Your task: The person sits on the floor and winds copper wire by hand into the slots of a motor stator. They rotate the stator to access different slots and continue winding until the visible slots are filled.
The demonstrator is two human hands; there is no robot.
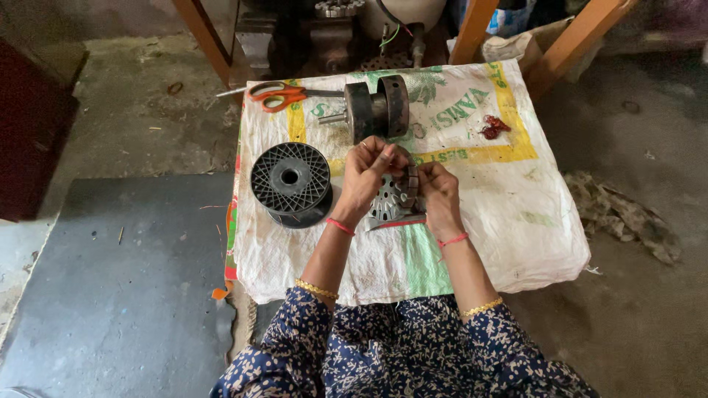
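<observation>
Person in dark navy sleeves with a pale floral print, each wrist wearing a gold bangle and a red thread band.

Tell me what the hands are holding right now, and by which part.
Both hands hold a round slotted metal core above the cloth-covered table. The left hand and right hand pinch its upper rim from either side; the exact fingertip grip is hidden.

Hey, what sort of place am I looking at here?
Probably a small motor-repair workshop: a rotor on a shaft, a black spool and scissors lie on a sack-covered table, with machinery on bare concrete behind.
</observation>
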